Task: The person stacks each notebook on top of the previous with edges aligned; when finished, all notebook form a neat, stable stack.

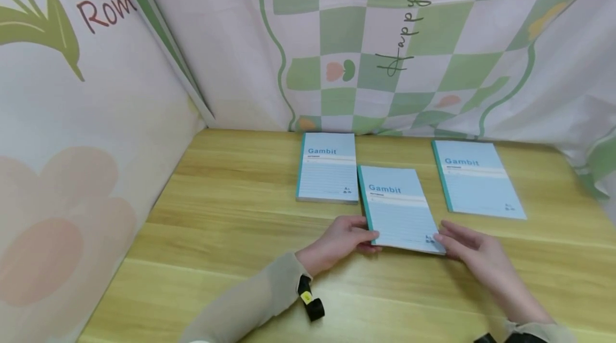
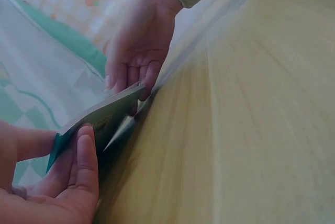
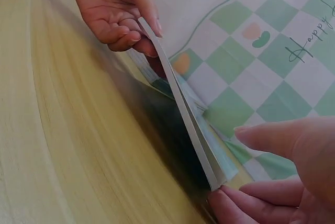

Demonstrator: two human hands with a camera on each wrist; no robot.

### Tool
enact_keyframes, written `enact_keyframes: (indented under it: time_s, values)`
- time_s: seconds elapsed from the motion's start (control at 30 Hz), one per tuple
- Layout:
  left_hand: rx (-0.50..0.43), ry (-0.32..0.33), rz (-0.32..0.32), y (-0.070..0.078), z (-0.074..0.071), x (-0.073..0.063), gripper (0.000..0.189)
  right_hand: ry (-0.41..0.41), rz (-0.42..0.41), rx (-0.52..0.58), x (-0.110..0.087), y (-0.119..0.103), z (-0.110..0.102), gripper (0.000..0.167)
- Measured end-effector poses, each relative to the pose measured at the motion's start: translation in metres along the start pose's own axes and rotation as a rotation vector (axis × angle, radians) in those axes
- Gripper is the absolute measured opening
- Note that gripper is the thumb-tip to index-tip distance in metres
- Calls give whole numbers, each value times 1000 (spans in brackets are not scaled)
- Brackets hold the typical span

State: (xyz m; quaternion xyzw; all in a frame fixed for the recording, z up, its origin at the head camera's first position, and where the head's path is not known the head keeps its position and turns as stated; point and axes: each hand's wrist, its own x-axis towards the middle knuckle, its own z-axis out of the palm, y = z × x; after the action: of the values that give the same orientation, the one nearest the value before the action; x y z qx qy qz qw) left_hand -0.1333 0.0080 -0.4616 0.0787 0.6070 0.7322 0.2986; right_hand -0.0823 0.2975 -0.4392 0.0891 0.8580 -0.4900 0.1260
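My left hand (image 1: 341, 241) pinches the lower left corner of a light-blue Gambit notebook (image 1: 397, 209), thumb on the cover and fingers beneath. In the left wrist view its near edge is tilted up off the table, with a dark gap below. At the opposite lower corner is my right hand (image 1: 474, 252). In the right wrist view its fingertips (image 3: 225, 203) touch the corner from underneath, while the thumb stands raised and apart from the cover. Some pages at that corner are slightly spread. The teal spine faces my left hand.
A thicker-looking Gambit notebook (image 1: 328, 169) lies just behind and left of the held one. Another notebook (image 1: 478, 180) lies to the right on the wooden table (image 1: 216, 214). A patterned curtain (image 1: 337, 38) hangs along the table's back edge, with a printed panel (image 1: 96, 118) at left.
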Motion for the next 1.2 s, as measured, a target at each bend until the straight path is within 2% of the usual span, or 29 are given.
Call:
enact_keyframes:
  time_s: [0.27,0.47,0.83,1.07,1.2]
  values:
    - [8,-6,7,1,-2,-2,26,-42,23,47,2,0,5,74]
    - [7,-18,5,1,-5,-3,28,-63,7,81,3,0,5,70]
    - [47,-37,12,5,-12,-4,32,-67,-29,27,1,-7,3,72]
    - [110,-29,15,7,-21,-3,34,-70,-33,18,2,-14,6,76]
    - [112,-17,17,10,-27,-4,34,-62,-43,21,4,-21,10,78]
